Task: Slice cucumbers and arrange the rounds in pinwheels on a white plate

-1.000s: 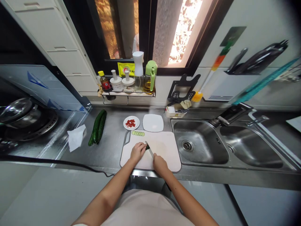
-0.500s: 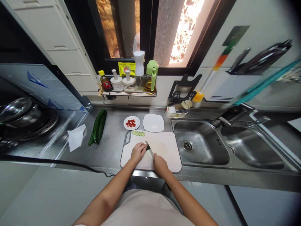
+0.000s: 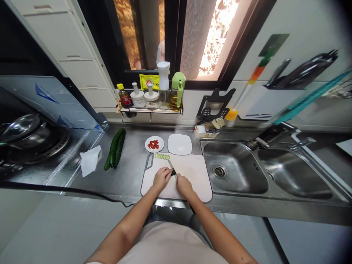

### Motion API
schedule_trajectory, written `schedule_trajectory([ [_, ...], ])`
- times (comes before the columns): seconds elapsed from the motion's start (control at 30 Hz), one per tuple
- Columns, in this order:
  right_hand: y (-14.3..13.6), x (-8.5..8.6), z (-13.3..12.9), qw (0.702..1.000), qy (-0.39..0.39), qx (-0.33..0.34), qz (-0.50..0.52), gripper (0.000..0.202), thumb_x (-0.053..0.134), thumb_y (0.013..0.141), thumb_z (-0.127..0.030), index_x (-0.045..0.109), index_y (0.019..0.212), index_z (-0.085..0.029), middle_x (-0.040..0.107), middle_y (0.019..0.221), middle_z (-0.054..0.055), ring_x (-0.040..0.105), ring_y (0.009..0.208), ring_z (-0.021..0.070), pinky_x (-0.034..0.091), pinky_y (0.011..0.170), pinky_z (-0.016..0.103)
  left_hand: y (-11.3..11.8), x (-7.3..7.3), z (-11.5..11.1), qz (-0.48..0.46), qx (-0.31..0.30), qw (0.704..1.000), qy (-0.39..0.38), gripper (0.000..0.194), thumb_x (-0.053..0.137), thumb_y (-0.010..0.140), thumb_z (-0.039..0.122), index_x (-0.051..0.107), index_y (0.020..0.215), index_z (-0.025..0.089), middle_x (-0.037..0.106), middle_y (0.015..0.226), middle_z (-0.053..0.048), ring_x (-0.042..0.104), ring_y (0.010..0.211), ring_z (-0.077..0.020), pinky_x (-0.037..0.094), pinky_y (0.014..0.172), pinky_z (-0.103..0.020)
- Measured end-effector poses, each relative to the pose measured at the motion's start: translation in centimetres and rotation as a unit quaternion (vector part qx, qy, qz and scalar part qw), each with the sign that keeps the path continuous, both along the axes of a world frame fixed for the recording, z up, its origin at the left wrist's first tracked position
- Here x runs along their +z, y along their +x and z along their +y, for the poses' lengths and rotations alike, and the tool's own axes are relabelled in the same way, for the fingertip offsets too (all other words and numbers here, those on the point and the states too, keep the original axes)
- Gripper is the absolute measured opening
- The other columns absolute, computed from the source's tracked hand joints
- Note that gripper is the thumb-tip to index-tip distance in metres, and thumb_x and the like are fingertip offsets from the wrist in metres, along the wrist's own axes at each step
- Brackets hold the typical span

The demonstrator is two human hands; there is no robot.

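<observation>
From the head camera, looking down: a white cutting board (image 3: 192,176) lies on the steel desk (image 3: 129,172), just left of the sink (image 3: 236,172). The left hand (image 3: 161,177) rests on the board with its fingers curled down over a small dark green cucumber piece (image 3: 173,172), pinning it in place. The right hand (image 3: 183,185) sits just beside it, fingers closed around the handle of a knife (image 3: 171,165), whose blade points away from the person and lies against the cucumber piece at the left fingertips. The two hands nearly touch.

Near the far edge of the board, a short row of cucumber slices (image 3: 162,156) lies flat, apart from the hands. Behind the board stand a small round plate of chopped red chilli (image 3: 154,144) and, to its right, an empty square white plate (image 3: 179,144). Two whole cucumbers (image 3: 115,148) lie side by side on the desk, well to the left of the board, with a crumpled paper towel (image 3: 90,160) further left. A narrow shelf (image 3: 151,109) under the window carries bottles and jars. At the far left sits a pan lid (image 3: 19,128) on the stove.
</observation>
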State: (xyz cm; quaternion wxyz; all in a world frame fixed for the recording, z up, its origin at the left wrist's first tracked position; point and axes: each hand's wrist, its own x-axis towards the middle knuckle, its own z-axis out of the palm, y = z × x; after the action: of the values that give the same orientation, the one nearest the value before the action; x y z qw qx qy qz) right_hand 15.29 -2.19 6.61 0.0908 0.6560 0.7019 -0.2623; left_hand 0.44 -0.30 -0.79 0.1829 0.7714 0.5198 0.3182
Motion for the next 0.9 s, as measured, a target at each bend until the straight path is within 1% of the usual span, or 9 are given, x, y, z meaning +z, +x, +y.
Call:
schedule_trajectory([
  [0.17, 0.3, 0.2, -0.3, 1.000, 0.008, 0.003, 0.003, 0.030, 0.034, 0.087, -0.007, 0.050, 0.112, -0.012, 0.066, 0.100, 0.015, 0.063, 0.094, 0.0209, 0.040, 0.071, 0.027, 0.0, 0.1, 0.1, 0.004, -0.003, 1.000, -0.005, 0.024, 0.046, 0.091, 0.024, 0.066, 0.104, 0.023, 0.062, 0.094, -0.005, 0.056, 0.091, -0.0156, 0.047, 0.083, -0.030],
  [0.33, 0.7, 0.0, -1.0, 1.000, -0.011, 0.002, -0.002, 0.030, 0.034, 0.087, -0.008, 0.051, 0.112, -0.011, 0.065, 0.102, 0.016, 0.063, 0.095, 0.0226, 0.042, 0.072, 0.030, -0.1, 0.1, 0.2, 0.014, -0.005, 1.000, -0.002, 0.023, 0.048, 0.090, 0.023, 0.066, 0.103, 0.023, 0.062, 0.093, -0.004, 0.056, 0.090, -0.0151, 0.047, 0.081, -0.029],
  [0.47, 1.4, -0.2, -2.0, 1.000, -0.015, 0.000, -0.006, 0.029, 0.033, 0.088, -0.010, 0.051, 0.111, -0.012, 0.065, 0.099, 0.015, 0.063, 0.093, 0.0211, 0.041, 0.072, 0.028, -0.1, 0.0, 0.3, 0.016, -0.003, 1.000, 0.000, 0.022, 0.048, 0.090, 0.023, 0.066, 0.103, 0.023, 0.062, 0.093, -0.004, 0.056, 0.090, -0.0145, 0.046, 0.081, -0.027],
  [0.67, 2.1, -0.2, -3.6, 1.000, -0.022, -0.005, -0.016, 0.028, 0.034, 0.088, -0.010, 0.051, 0.110, -0.012, 0.065, 0.097, 0.016, 0.063, 0.092, 0.0223, 0.040, 0.070, 0.028, 0.0, 0.1, 0.1, 0.008, -0.002, 1.000, -0.009, 0.024, 0.046, 0.091, 0.025, 0.066, 0.105, 0.022, 0.063, 0.095, -0.005, 0.056, 0.092, -0.0157, 0.046, 0.084, -0.030],
  [0.9, 3.5, 0.1, -4.9, 1.000, -0.019, -0.007, 0.001, 0.023, 0.038, 0.089, -0.014, 0.052, 0.106, -0.014, 0.066, 0.094, 0.014, 0.063, 0.088, 0.0202, 0.036, 0.067, 0.026, 0.1, 0.5, -0.2, 0.032, 0.013, 0.999, -0.013, 0.024, 0.046, 0.091, 0.024, 0.065, 0.106, 0.025, 0.063, 0.095, -0.003, 0.056, 0.092, -0.0154, 0.046, 0.083, -0.029],
])
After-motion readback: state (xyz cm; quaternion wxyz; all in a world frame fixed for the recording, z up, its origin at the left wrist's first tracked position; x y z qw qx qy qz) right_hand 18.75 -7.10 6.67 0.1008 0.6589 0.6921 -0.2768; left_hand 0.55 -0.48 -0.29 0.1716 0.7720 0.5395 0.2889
